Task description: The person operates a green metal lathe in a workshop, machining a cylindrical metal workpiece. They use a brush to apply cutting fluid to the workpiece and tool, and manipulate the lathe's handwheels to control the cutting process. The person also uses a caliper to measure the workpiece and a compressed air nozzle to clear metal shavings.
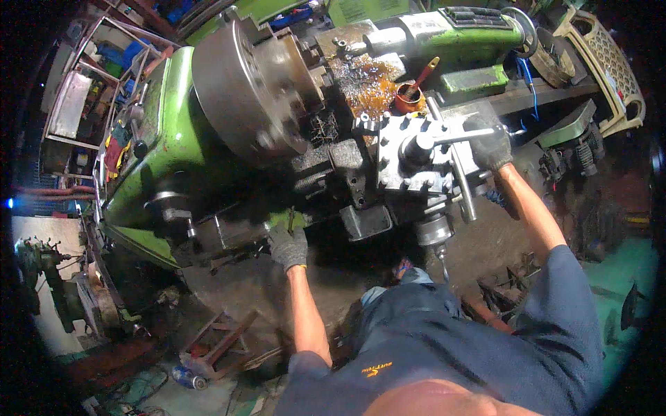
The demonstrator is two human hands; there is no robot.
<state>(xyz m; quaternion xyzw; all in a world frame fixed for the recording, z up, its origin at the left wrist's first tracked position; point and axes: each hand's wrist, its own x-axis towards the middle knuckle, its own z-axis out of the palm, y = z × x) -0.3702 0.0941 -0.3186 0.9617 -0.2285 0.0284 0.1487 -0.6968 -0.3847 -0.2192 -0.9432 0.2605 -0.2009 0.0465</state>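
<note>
My left hand (288,247), in a grey knit glove, is closed at a short lever (291,220) on the front of the green lathe (182,114). At the right of the square tool post (416,154), my right hand (490,143) wears a grey glove too. It is curled beside the tool post's long metal handle (461,136), its fingers mostly hidden; what it grips cannot be made out. The big chuck (253,90) looks slightly blurred at its jaws. Dark metal chips (324,130) lie between chuck and tool post.
An orange-red pot (409,102) with a brush (424,71) stands on the oily carriage. Behind it is the green tailstock (461,35). A beige plastic chair (609,69) is at far right, a metal shelf (73,104) at left. A small metal stand (225,340) and a can (187,378) are on the floor.
</note>
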